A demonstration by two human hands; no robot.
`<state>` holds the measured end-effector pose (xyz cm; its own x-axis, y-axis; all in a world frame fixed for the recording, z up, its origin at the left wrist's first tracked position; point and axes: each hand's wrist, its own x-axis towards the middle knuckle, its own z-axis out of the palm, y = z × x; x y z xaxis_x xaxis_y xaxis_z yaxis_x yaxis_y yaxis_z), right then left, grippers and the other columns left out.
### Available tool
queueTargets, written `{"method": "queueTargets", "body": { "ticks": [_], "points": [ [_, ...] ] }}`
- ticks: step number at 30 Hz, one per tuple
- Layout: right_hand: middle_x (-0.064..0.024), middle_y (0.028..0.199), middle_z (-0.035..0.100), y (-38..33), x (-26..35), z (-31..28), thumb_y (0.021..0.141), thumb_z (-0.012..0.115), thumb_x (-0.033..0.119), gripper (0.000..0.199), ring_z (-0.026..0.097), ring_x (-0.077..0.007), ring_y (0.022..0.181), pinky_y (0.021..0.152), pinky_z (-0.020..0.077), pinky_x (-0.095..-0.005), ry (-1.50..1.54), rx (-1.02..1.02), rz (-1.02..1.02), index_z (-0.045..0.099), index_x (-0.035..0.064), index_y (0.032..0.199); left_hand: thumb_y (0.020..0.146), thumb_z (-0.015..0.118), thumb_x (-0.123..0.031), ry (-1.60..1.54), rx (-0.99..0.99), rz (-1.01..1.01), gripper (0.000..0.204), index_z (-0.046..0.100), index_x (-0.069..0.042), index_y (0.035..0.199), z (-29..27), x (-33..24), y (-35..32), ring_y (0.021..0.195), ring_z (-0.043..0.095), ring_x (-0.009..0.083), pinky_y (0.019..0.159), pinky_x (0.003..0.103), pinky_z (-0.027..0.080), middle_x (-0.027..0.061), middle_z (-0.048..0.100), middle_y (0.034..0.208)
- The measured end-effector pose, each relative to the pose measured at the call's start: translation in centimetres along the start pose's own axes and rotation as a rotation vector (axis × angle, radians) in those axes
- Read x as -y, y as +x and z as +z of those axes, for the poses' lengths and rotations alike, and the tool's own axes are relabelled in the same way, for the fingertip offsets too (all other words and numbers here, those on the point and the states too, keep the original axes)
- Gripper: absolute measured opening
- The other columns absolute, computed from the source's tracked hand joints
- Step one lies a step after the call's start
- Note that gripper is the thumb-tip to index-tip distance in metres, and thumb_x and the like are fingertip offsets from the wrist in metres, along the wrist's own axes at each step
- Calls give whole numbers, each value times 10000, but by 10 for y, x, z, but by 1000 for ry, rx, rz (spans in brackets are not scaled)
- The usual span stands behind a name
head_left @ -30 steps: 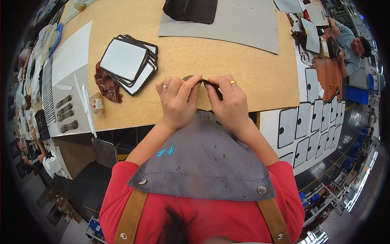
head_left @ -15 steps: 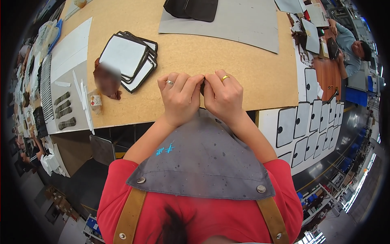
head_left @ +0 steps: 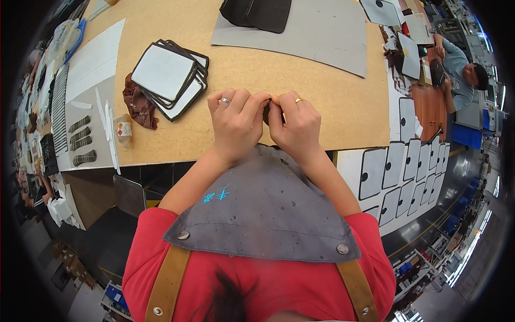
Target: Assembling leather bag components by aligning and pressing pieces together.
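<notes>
While a stack of white-faced panels is lying far left on the workbench, the left hand and right hand are pressing together, both pinching a small dark piece near the bench's near edge; its long axis cannot be told.

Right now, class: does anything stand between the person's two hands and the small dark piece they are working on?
Nothing visible does. The left hand and right hand both already pinch the small dark piece directly, fingertips meeting over it above the table's near edge. Most of the piece is hidden by the fingers.
</notes>
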<state>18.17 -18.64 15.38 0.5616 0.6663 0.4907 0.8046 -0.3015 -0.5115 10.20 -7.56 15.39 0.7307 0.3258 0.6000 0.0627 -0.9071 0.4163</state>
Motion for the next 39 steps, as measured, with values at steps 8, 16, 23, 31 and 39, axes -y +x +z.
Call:
{"method": "queueTargets", "body": {
  "ticks": [8, 16, 23, 31, 39],
  "points": [
    [-80, 710, 553, -4, -3, -3, 788, 635, 138, 128, 541, -228, 570, 529, 439, -332, -41, 105, 118, 561, 42, 828, 760, 646, -75, 96, -13, -24, 108, 629, -112, 860, 1, 11, 7, 723, 484, 165, 748, 313, 297, -8, 508, 727],
    [-73, 696, 534, 9, -10, 6, 769, 638, 70, 89, 529, -230, 597, 556, 435, -327, 14, -22, 2, 559, 32, 783, 765, 643, -58, 55, -11, 2, 121, 635, -109, 874, 1, 6, 7, 711, 481, 172, 743, 314, 302, -6, 520, 726],
    [-86, 698, 549, 6, -14, 3, 781, 621, 12, 50, 558, -198, 592, 528, 430, -289, 258, -78, 151, 575, 11, 799, 741, 654, -33, -16, -49, -31, 156, 607, -85, 881, -2, 16, 3, 747, 506, 187, 759, 318, 314, 13, 561, 784],
    [-95, 760, 556, 9, -17, 2, 803, 614, 57, 94, 565, -231, 607, 519, 455, -333, 153, 0, 85, 566, 27, 878, 732, 669, -54, 3, -8, 36, 203, 634, -105, 926, -3, 13, 3, 741, 507, 165, 755, 315, 315, -8, 567, 766],
    [-86, 712, 533, 11, -5, 0, 776, 615, 41, 63, 545, -229, 589, 519, 438, -316, 39, -3, 20, 562, 33, 809, 751, 660, -63, 25, -23, 107, 133, 638, -108, 874, 5, 9, 8, 698, 490, 161, 726, 308, 307, -15, 528, 708]
  ]
}}
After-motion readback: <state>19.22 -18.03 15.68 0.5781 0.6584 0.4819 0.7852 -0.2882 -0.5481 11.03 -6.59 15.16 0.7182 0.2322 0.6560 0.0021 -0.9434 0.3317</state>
